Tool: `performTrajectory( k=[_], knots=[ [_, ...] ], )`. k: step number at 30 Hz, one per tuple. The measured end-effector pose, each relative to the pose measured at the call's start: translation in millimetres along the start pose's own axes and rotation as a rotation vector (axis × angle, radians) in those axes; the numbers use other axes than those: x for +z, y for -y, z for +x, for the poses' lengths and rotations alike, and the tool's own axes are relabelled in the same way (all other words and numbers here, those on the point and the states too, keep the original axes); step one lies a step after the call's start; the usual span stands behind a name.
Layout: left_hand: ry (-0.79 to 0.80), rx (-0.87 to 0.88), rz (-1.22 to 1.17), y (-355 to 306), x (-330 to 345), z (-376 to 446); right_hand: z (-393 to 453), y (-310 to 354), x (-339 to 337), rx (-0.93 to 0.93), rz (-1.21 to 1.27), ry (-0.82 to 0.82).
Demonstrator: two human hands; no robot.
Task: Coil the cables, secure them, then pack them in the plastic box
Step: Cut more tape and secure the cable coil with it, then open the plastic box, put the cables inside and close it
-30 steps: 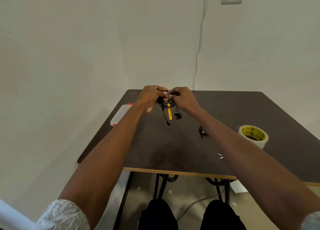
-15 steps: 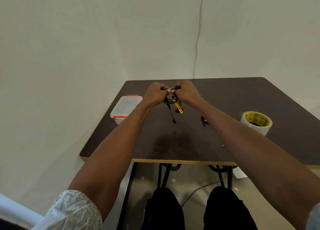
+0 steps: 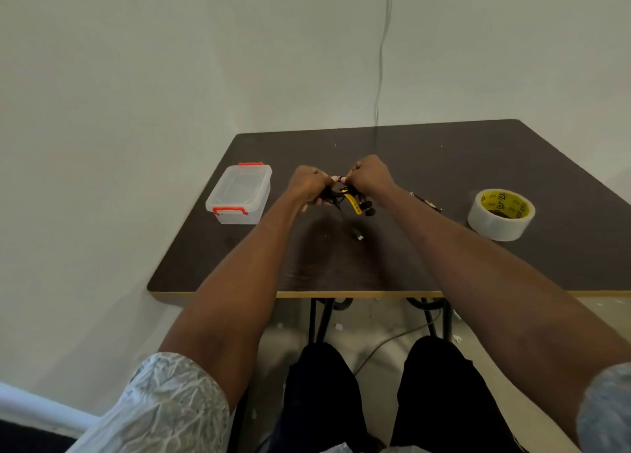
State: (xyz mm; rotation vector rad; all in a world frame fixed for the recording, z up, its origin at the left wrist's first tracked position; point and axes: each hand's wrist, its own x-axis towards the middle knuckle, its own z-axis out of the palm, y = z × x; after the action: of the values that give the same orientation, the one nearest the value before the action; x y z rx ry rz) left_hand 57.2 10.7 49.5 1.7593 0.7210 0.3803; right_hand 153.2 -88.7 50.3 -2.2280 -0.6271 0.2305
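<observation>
We are gripping the coiled cable (image 3: pixel 345 198) between our left hand (image 3: pixel 309 184) and right hand (image 3: pixel 367 176) above the bench (image 3: pixel 444 258), with the closed plastic box (image 3: pixel 239 193) lying just left of our left hand, the nearer one.

One plastic box (image 3: pixel 239 193), one tape roll (image 3: pixel 500 219), two hands.

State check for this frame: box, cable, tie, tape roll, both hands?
Box: lid on, on table.
Cable: bundled, held above table, one plug dangling.
Yellow tie: on bundle, tail loose.
Tape roll: lying flat, untouched.
Left hand: gripping cable.
Right hand: gripping cable.
</observation>
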Motion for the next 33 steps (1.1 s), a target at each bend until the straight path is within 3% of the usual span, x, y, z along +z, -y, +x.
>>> performTrajectory(
  k=[8, 13, 15, 18, 21, 23, 25, 29, 33],
  knots=[
    [-0.078, 0.064, 0.217, 29.5, 6.1, 7.1, -13.7, -29.5, 14.9, 0.089, -0.234, -0.118],
    [-0.135, 0.244, 0.363, 29.9, -3.9, -4.6, -18.0, -29.4, 20.4, 0.124, -0.328, -0.201],
    [-0.239, 0.328, 0.446, 28.0, -13.7, -12.9, -19.3, -18.9, 23.4, 0.042, -0.342, -0.226],
    [-0.585, 0.335, 0.552, 26.0, -42.3, -20.2, -17.0, 5.3, 33.7, -0.102, -0.253, -0.16],
    [-0.782, 0.011, 0.729, 37.1, -85.2, -19.6, -16.3, 31.1, 47.7, -0.178, -0.151, -0.081],
    [-0.687, -0.191, 0.804, 44.9, -106.9, -17.8, -16.3, 42.3, 55.1, -0.201, -0.127, -0.049],
    [-0.566, -0.265, 0.731, 53.9, -119.3, -12.4, -15.3, 48.7, 62.1, -0.219, -0.11, -0.047],
    [-0.366, -0.184, 0.639, 56.1, -131.4, -2.5, -12.8, 49.3, 72.3, -0.208, -0.084, -0.071],
    [-0.028, -0.122, 0.726, 44.3, -139.0, 5.2, -9.4, 43.4, 65.8, -0.187, 0.029, -0.127]
  ],
)
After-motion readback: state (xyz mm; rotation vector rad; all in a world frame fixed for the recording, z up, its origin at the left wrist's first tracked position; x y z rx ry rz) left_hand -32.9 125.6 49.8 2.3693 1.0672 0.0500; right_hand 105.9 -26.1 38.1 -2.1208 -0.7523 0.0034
